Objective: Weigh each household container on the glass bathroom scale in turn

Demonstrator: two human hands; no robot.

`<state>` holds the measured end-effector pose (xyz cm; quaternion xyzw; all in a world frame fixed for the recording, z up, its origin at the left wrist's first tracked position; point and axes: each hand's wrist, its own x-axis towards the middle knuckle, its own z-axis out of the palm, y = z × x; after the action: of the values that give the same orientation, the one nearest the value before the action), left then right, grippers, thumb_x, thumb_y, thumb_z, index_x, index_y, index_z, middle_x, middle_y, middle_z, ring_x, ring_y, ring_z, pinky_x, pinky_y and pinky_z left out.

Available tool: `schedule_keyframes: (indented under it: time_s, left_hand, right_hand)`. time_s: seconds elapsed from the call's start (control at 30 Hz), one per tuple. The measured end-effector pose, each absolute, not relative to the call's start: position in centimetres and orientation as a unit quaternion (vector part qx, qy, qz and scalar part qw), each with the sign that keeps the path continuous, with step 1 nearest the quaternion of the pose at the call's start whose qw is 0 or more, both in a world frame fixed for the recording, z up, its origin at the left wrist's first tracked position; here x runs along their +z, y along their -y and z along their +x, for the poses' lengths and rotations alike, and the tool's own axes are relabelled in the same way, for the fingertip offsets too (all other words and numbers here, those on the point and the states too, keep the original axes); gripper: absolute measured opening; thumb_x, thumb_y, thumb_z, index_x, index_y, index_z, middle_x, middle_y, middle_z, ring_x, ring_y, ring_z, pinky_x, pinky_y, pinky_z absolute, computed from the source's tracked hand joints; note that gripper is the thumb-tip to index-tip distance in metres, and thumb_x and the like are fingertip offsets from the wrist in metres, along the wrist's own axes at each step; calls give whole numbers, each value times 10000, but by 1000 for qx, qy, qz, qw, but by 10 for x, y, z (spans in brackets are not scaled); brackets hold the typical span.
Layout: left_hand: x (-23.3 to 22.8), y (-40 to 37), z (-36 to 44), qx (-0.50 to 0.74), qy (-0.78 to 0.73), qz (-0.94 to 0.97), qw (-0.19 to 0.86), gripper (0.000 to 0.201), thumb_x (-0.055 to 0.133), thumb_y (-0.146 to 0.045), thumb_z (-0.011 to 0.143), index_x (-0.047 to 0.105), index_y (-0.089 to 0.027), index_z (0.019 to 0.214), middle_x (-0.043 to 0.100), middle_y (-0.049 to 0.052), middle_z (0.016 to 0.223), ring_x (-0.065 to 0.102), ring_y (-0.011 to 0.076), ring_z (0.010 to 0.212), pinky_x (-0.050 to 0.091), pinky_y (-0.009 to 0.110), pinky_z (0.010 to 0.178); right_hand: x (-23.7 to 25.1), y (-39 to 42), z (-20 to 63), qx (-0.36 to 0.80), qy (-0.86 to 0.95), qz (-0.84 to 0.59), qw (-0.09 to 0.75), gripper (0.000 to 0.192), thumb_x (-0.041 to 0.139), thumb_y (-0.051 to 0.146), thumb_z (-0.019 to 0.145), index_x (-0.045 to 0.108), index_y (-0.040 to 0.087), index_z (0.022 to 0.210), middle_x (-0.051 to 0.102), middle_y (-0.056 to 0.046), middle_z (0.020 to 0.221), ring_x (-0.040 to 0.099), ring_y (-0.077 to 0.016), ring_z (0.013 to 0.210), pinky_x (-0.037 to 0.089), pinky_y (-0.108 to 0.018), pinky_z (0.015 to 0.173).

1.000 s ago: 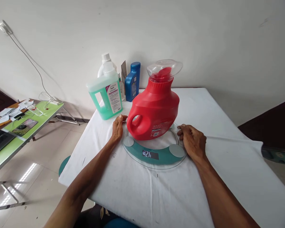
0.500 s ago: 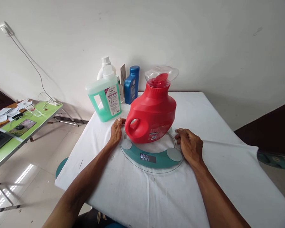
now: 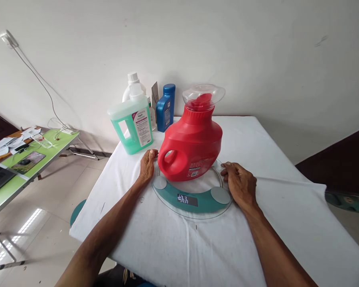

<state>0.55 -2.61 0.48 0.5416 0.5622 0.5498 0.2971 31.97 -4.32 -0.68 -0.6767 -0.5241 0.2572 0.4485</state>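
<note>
A big red jug (image 3: 194, 145) with a clear cap stands upright on a round glass scale (image 3: 194, 199) whose small display is lit. My left hand (image 3: 146, 165) rests flat on the white cloth, fingers against the scale's left rim beside the jug's handle. On the other side, my right hand (image 3: 239, 181) lies palm down with its fingertips touching the scale's right rim. Neither hand holds anything.
Behind the jug stand a green bottle (image 3: 133, 123), a white bottle (image 3: 131, 83) and a blue bottle (image 3: 166, 107) near the wall. The white-covered table (image 3: 272, 159) drops off at left. A green folding table (image 3: 24, 167) with papers and cables stands at far left.
The view has shifted slightly. The numbers on the scale's display have changed. Both hands stay at the scale's rim.
</note>
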Motion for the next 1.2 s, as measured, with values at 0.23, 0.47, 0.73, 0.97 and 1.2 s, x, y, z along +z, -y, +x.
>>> schedule_keyframes:
  time_s: [0.23, 0.47, 0.73, 0.97, 1.2]
  left_hand:
    - [7, 26, 6, 545, -575, 531, 301, 613, 459, -746, 1107, 666, -222, 866, 762, 105, 974, 721, 270, 1040, 551, 399, 1027]
    - [7, 25, 7, 548, -570, 534, 301, 583, 464, -705, 1120, 670, -222, 867, 777, 111, 992, 738, 278, 1060, 562, 410, 1036]
    - [4, 25, 4, 547, -565, 540, 299, 570, 473, -699, 1116, 675, -221, 881, 778, 112, 999, 735, 283, 1065, 555, 415, 1038]
    - [6, 25, 6, 547, -569, 535, 302, 539, 491, -651, 1126, 669, -223, 851, 778, 114, 983, 744, 282, 1066, 563, 407, 1037]
    - [5, 24, 5, 534, -577, 542, 298, 532, 461, -624, 1146, 685, -209, 899, 792, 110, 1017, 746, 269, 1059, 576, 396, 1022]
  right_hand:
    - [-7, 43, 320, 258, 525, -679, 444, 616, 446, 803, 968, 724, 267, 847, 751, -73, 738, 657, -243, 634, 527, -396, 712]
    - [-6, 43, 320, 254, 527, -676, 449, 622, 449, 811, 958, 721, 266, 835, 739, -71, 723, 655, -236, 635, 518, -383, 691]
    - [-5, 44, 318, 256, 526, -680, 443, 589, 454, 784, 945, 716, 268, 839, 735, -69, 727, 651, -239, 637, 526, -394, 724]
    - [-7, 44, 319, 258, 525, -680, 443, 606, 450, 805, 957, 711, 269, 847, 740, -67, 733, 656, -235, 637, 519, -384, 723]
    - [-8, 43, 320, 254, 525, -679, 446, 567, 466, 761, 945, 711, 267, 815, 740, -68, 722, 654, -228, 626, 516, -374, 693]
